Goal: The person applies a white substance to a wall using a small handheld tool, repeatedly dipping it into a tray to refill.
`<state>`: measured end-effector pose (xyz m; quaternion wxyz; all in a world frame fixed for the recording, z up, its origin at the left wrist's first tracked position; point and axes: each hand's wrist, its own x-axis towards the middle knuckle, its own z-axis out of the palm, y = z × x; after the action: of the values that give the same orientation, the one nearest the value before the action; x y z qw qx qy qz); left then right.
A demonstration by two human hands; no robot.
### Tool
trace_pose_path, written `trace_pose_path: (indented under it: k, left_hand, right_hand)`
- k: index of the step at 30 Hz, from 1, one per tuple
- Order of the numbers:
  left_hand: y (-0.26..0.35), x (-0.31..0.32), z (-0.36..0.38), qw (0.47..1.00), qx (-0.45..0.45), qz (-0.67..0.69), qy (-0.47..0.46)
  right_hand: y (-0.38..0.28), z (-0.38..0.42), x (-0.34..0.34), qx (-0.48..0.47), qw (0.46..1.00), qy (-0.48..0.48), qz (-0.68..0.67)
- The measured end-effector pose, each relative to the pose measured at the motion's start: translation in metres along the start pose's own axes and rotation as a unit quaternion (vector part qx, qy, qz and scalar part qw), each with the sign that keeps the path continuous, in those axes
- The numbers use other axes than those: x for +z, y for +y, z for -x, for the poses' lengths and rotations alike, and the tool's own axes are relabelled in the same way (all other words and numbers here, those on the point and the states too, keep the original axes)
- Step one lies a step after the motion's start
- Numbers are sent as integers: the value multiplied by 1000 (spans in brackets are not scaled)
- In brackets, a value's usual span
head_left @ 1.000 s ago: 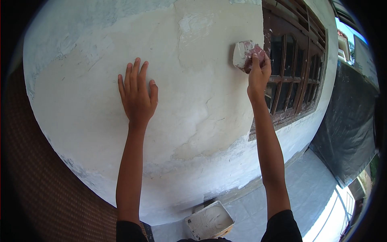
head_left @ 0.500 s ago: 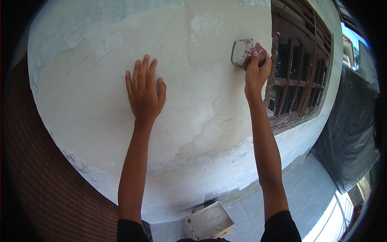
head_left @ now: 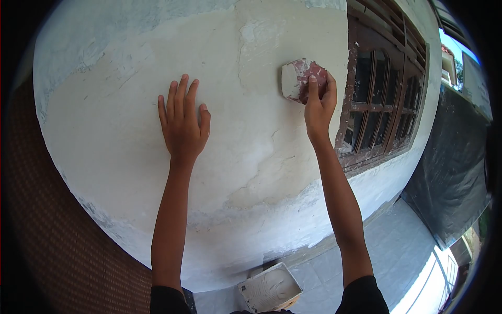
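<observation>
My left hand [head_left: 183, 123] lies against the pale, patchy wall [head_left: 125, 157] with its fingers spread and nothing in it. To its right, my right hand [head_left: 320, 107] grips a reddish-brown scraper [head_left: 312, 73] smeared with white. The scraper's pale left side [head_left: 291, 82] faces the wall, left of the window. Whether its edge touches the wall is hard to tell. Cracks and rough, uneven patches mark the wall between and below my hands.
A brown wooden window [head_left: 381, 89] with glass panes is set in the wall at the right. Below stands a tray of whitish paste [head_left: 272, 288] on a grey floor covering [head_left: 334, 272]. A dark sheet [head_left: 444, 167] hangs at the far right.
My right hand and the scraper have moved left and slightly down, away from the window frame. My left hand stays spread on the wall; the whole view has shifted slightly.
</observation>
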<state>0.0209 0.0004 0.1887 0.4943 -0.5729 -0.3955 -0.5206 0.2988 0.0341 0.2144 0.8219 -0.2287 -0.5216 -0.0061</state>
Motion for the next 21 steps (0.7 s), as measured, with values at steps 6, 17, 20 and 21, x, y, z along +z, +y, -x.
trace_pose_path:
  k: [6,17,20,21]
  left_hand:
    - [1,-1,1,1000,0,1,-3]
    - [0,-2,1,1000,-1,-23,2]
    - [1,-1,0,1000,-2,3,-2]
    - [1,-1,0,1000,-2,-9,0]
  right_hand:
    - [-4,-12,-10,73,993,93,-11]
    - [4,-6,-20,117,989,86,-40]
    - [17,1,-16,14,1000,-8,-11]
    - [21,4,-16,17,998,-44,41]
